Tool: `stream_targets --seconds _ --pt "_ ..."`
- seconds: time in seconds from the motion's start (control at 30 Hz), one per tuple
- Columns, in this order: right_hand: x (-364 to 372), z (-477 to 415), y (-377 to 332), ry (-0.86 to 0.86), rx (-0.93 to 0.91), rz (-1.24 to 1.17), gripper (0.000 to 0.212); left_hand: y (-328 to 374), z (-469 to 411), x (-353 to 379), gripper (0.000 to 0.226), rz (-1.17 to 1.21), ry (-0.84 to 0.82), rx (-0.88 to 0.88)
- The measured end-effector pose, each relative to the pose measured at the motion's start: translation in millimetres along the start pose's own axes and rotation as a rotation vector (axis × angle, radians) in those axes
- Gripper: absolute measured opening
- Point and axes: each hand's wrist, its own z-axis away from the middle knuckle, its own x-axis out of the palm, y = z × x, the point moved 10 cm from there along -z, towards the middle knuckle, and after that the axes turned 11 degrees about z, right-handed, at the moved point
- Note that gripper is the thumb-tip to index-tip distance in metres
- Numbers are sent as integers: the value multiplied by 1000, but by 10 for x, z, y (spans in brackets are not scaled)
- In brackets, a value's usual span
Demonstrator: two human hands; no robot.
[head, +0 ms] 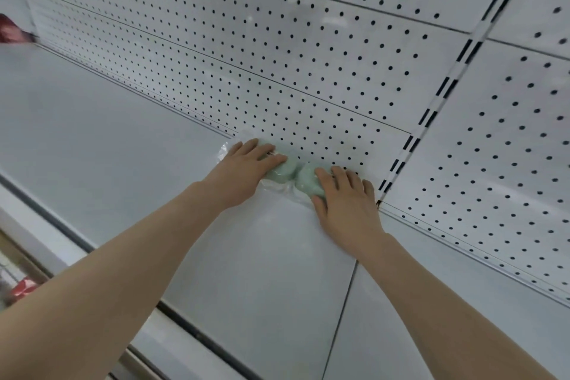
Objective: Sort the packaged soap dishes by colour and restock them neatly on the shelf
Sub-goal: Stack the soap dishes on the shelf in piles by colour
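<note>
Two pale green soap dishes in clear plastic wrap sit side by side at the back of the white shelf [129,139], against the pegboard. My left hand [246,166] lies over the left soap dish [282,171], fingers spread across its top. My right hand [345,194] covers the right soap dish [307,180], fingers laid over it and thumb along its near side. Both dishes are partly hidden under my hands.
A white pegboard back panel [308,55] rises behind the shelf, with a slotted upright [431,114] at the right. A seam splits the shelf boards [342,318]. Dark red items [12,29] sit far left; a red package [23,287] shows below the shelf edge.
</note>
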Motion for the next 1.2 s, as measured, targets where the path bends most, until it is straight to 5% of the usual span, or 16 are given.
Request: stream_targets --seconds 0.33,0.67,1.2 --pt "-466 273 -199 124 -130 55 50 421 526 -713 42 37 198 104" --pt "-1182 1479 -816 173 -154 25 49 623 2010 -1354 37 25 117 129" --pt "-1598 3460 -2924 144 -351 -131 50 676 4821 -1944 35 42 -61 47"
